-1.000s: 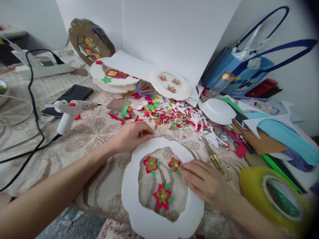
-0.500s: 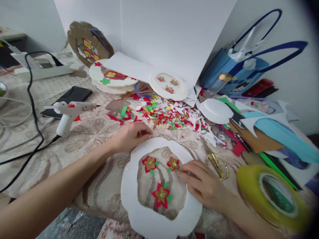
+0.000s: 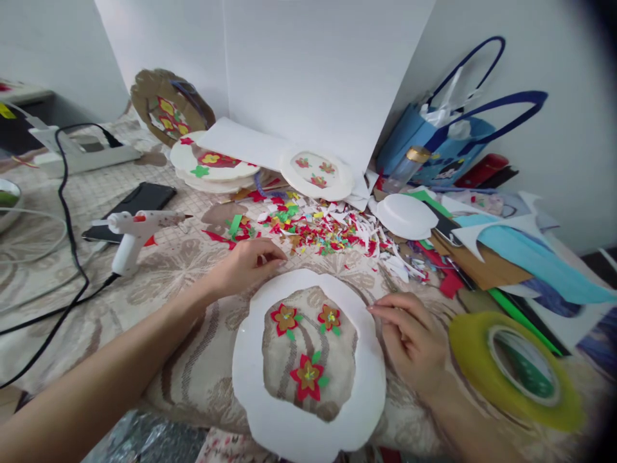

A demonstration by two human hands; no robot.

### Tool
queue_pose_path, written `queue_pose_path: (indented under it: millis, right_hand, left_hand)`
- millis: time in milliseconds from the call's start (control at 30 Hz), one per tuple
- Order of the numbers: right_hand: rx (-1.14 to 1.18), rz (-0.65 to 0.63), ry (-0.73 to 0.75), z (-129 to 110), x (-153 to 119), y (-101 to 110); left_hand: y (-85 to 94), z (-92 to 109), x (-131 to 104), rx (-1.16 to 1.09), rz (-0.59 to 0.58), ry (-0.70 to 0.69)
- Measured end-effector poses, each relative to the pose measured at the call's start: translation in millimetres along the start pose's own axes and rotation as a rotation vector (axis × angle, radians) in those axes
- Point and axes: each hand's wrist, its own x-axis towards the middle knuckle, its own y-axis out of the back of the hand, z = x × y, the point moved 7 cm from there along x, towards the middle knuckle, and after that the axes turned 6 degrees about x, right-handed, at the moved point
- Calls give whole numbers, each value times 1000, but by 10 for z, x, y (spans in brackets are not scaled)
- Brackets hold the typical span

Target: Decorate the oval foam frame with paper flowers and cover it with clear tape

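A white scalloped plate ring (image 3: 308, 434) with a clear window lies before me at the table's near edge. Three red-and-brown flowers with green leaves, one a lower flower (image 3: 308, 377), sit in that window. My left hand (image 3: 253, 260) rests by the ring's upper left edge, fingers curled together around nothing visible. At the ring's right rim is my right hand (image 3: 409, 334), index finger stretched toward the edge and thumb apart. Whether its fingertip touches the rim, I cannot tell. Gold scissors behind this hand are mostly hidden.
Coloured paper scraps (image 3: 332, 231) spread beyond the ring. A white glue gun (image 3: 132, 235) and a black phone (image 3: 139, 202) lie left, with cables. Yellow tape roll (image 3: 520, 373) stands right. Behind are decorated plates (image 3: 212, 164), a white board (image 3: 313, 77) and a blue bag (image 3: 448, 151).
My right hand has moved right, off the upper right flower and out to the ring's rim, covering the scissors. My left hand stays by the ring. The view has shifted slightly.
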Motion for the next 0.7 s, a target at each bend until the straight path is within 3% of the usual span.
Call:
queue_pose_path:
  millis: [300,433,700]
  right_hand:
    - [-62,234,-95,118,-15,267]
    - [-40,311,-117,144,-33,349]
    - [-29,339,-115,130,-38,394]
  left_hand:
    - [208,-92,19,121,180,-41]
    - [284,-227,14,173,292,10]
    - [320,-447,1,96,487,40]
